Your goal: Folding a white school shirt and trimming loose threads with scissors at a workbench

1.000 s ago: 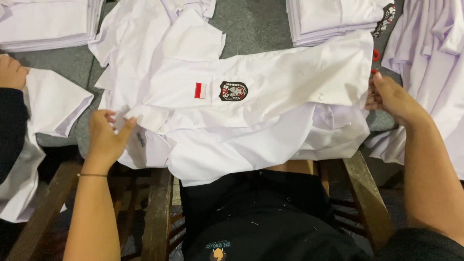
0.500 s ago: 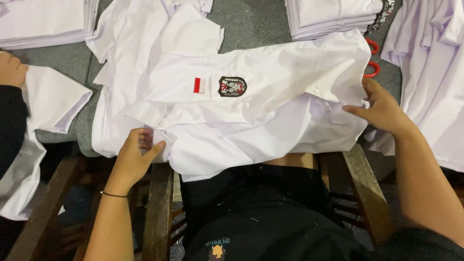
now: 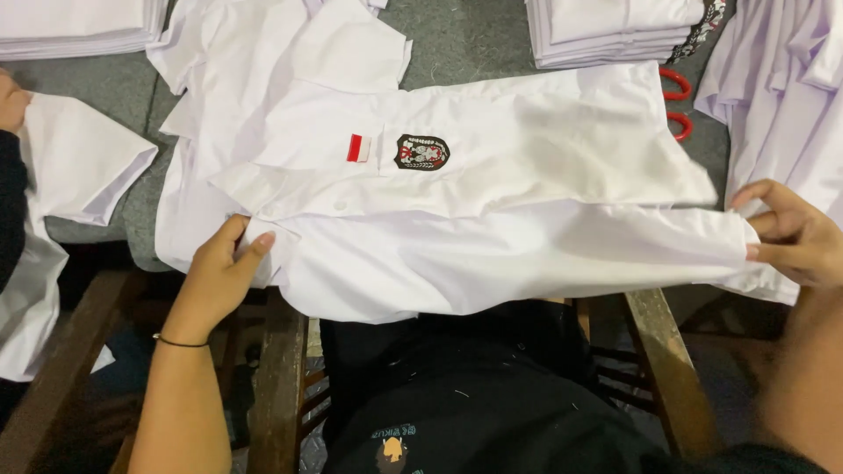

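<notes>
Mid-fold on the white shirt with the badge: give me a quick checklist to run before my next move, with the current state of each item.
1. Left hand on the white shirt near the collar end: ok.
2. Right hand pinching the hem end: ok.
3. Shirt stretched flat between the hands: ok, with light creases.
4. Badge and red-and-white patch face up: ok.
5. Near edge fully on the table: not ok, it overhangs the lap.
6. Red scissors clear of the shirt: cannot tell, partly hidden behind it.
</notes>
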